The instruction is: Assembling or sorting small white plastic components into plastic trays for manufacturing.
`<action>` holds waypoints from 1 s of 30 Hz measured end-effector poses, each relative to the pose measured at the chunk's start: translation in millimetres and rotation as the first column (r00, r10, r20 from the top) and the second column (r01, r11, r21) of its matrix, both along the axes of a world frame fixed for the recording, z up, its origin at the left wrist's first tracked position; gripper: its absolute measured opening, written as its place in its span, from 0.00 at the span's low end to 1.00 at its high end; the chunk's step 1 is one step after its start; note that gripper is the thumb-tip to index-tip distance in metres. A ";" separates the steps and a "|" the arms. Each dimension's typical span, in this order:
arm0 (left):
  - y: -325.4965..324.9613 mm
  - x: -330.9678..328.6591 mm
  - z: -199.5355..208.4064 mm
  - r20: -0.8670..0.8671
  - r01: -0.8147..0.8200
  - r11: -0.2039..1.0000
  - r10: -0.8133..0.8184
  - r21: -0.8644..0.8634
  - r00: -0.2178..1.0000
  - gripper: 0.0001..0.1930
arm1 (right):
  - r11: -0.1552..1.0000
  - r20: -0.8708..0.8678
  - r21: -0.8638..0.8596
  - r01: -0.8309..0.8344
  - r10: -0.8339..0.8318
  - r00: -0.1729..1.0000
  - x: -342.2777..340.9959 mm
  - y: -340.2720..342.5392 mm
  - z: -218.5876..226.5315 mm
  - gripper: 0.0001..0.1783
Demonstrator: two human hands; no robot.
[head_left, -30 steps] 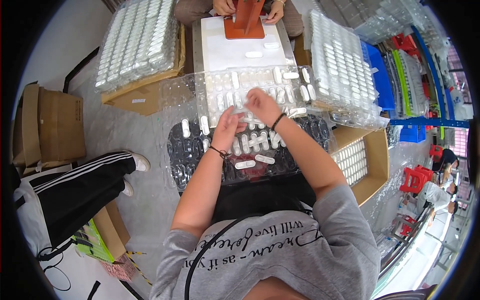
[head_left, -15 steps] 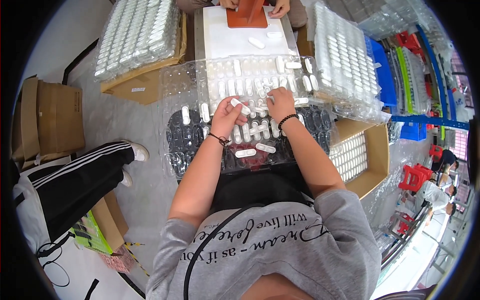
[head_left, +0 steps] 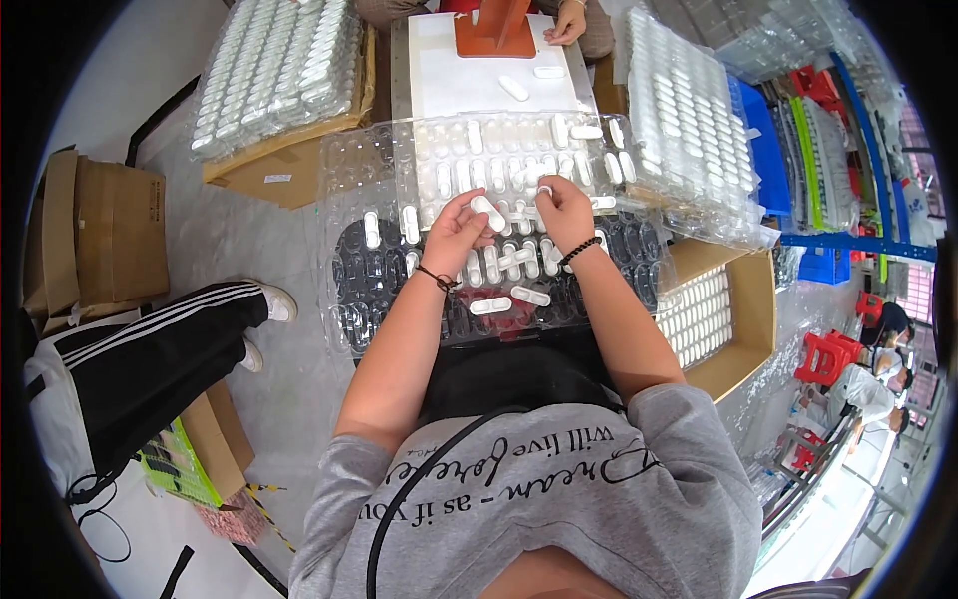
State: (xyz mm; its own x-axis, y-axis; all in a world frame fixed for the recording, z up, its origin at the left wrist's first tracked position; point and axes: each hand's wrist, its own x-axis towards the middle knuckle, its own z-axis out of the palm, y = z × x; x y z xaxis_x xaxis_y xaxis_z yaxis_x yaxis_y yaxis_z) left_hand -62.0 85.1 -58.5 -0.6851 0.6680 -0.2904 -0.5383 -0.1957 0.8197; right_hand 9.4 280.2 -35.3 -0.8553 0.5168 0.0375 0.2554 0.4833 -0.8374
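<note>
My left hand [head_left: 457, 236] pinches a white, oblong plastic piece [head_left: 487, 212] between thumb and fingers. Close by on the right, my right hand [head_left: 567, 215] is closed at the fingertips on a small white piece [head_left: 544, 190], mostly hidden by the fingers. Both hands are over a clear plastic tray [head_left: 351, 290] with rows of oblong pockets. Similar white pieces stand in some pockets, and several lie loose in a heap between and beyond my hands. Nearest me on the tray are two loose pieces, one at left [head_left: 489, 305] and one at right [head_left: 531, 296].
Stacks of filled trays flank the table, at left [head_left: 274, 80] and right [head_left: 689, 110]. Across from me, a person's hand [head_left: 567, 22] rests near an orange-red stand [head_left: 496, 40] on a white board [head_left: 439, 70]. An open carton [head_left: 753, 309] of pieces sits right.
My right hand has drawn back slightly toward me from the heap, a white piece now showing at its fingertips. My left hand keeps its piece, turned slightly. Across, one of the other person's hands has left the board.
</note>
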 end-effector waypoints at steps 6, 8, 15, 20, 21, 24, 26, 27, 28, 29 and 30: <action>-2.8 1.7 6.2 -0.025 0.051 0.997 -0.053 -0.055 0.998 0.21 | 0.827 0.059 -0.560 -0.048 0.098 0.993 0.0 -25.2 16.5 0.09; -0.6 1.9 6.5 -0.089 0.072 0.992 -0.081 -0.103 0.993 0.21 | 0.939 0.020 -0.267 -0.216 0.229 0.973 -0.3 -27.5 4.0 0.11; -0.5 4.3 11.1 0.013 -0.003 0.997 0.004 -0.074 1.000 0.21 | 0.795 0.072 -0.598 0.099 -0.070 0.995 1.4 -48.5 16.3 0.13; -0.4 2.0 2.6 -0.097 0.019 0.997 -0.026 -0.068 0.995 0.19 | 0.582 0.050 -0.806 0.111 -0.120 0.992 2.2 -55.7 14.5 0.09; -2.1 0.7 2.1 -0.096 0.018 0.997 -0.025 -0.070 0.995 0.19 | 0.581 0.051 -0.806 0.111 -0.119 0.992 2.7 -56.1 16.4 0.09; -4.0 -1.5 3.2 0.079 0.090 0.993 -0.084 -0.081 0.993 0.19 | 0.644 0.071 -0.764 0.048 0.010 0.997 4.3 -53.8 19.9 0.10; -3.5 -0.4 5.2 0.019 0.009 0.997 -0.008 -0.076 1.000 0.19 | 0.523 0.088 -0.841 0.138 -0.119 0.989 4.0 -51.8 19.8 0.10; -3.0 0.3 6.5 0.019 0.010 0.997 -0.008 -0.076 1.000 0.19 | 0.523 0.089 -0.841 0.139 -0.120 0.989 4.0 -50.7 18.8 0.10; -2.4 1.1 7.8 -0.015 -0.018 0.998 0.017 -0.067 1.000 0.19 | 0.375 0.106 -0.913 0.161 -0.162 0.981 4.1 -49.5 17.2 0.10; -2.4 1.1 8.1 -0.050 -0.046 0.997 0.044 -0.057 0.998 0.19 | 0.216 0.129 -0.961 0.172 -0.199 0.971 3.7 -48.4 16.5 0.10; -3.2 0.4 6.7 -0.051 -0.047 0.997 0.044 -0.057 0.998 0.19 | 0.215 0.129 -0.961 0.171 -0.198 0.972 4.2 -46.5 16.3 0.10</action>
